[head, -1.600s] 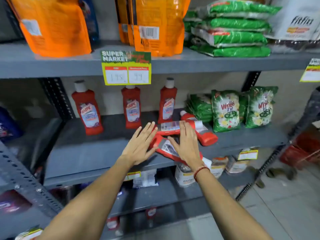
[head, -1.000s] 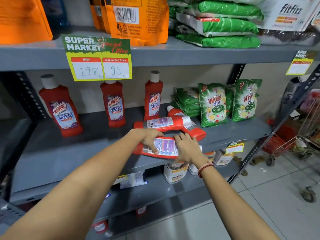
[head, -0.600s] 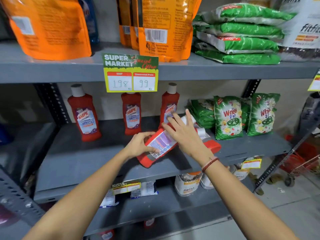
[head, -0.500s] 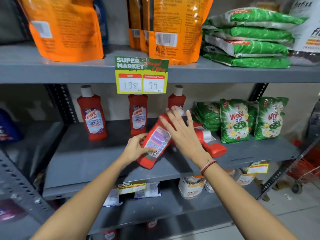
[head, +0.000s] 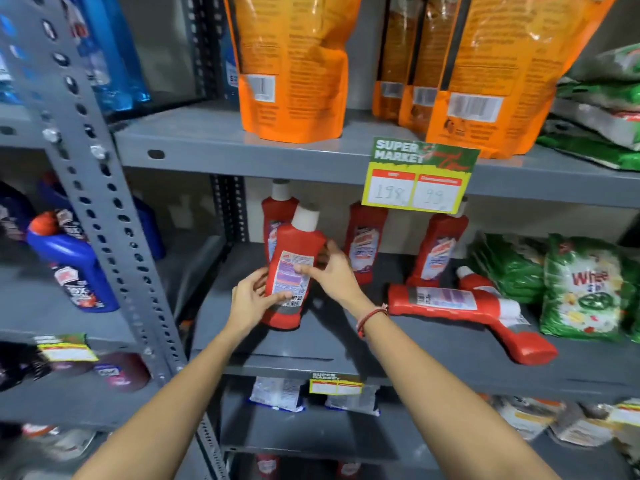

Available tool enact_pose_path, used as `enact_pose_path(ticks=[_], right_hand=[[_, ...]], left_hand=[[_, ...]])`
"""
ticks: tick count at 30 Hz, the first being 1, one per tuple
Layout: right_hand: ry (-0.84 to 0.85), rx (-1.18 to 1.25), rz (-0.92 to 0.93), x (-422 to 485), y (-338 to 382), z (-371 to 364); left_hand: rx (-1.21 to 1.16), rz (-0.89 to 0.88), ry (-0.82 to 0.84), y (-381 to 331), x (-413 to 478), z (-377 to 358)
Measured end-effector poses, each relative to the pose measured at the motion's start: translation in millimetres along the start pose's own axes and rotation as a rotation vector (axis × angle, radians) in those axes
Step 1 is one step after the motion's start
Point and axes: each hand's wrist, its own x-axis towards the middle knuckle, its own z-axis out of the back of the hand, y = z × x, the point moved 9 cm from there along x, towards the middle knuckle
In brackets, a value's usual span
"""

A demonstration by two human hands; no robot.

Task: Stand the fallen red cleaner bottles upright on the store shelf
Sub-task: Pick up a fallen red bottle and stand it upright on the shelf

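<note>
A red cleaner bottle (head: 294, 251) with a white cap stands nearly upright, tilted a little right, on the grey middle shelf (head: 346, 344). My left hand (head: 251, 301) grips its lower left side and my right hand (head: 332, 271) holds its right side, fingers across the label. Two more red bottles lie fallen to the right: one (head: 443, 301) flat across the shelf, the other (head: 512, 327) angled toward the front edge beneath it. Three red bottles stand upright at the back: one (head: 277, 209) behind the held bottle, one (head: 365, 240) in the middle, one (head: 440, 251) on the right.
Green detergent packs (head: 585, 289) sit at the right of the same shelf. A price tag (head: 419, 181) hangs from the upper shelf, which carries orange pouches (head: 294, 64). A perforated grey upright (head: 104, 202) stands to the left, with blue bottles (head: 72, 268) beyond it.
The bottle held in both hands has swung from a steep tilt to nearly upright and moved left along the shelf. The view has shifted left and closer.
</note>
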Motion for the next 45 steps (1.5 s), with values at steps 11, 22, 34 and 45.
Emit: enact_pose_path(ticks=[11,22,34,45], right_hand=[[0.11,-0.126,0.119,12.8,8.8,-55.0],[-0.129,-0.27,0.125,5.2,13.4,-43.5],[0.027,0.026,0.012,-1.8,-21.1,-35.8],[0.224,0.055,-0.201,-3.6,-81.8,-74.4]], left_hand=[[-0.09,0.054,-0.039,28.8,-3.9,28.7],[0.181,0.013,-0.338,32.4,-62.0,-14.5],[0.26,-0.026,-0.062,42.0,-18.0,3.0],[0.036,0.111,0.316,55.2,9.3,11.9]])
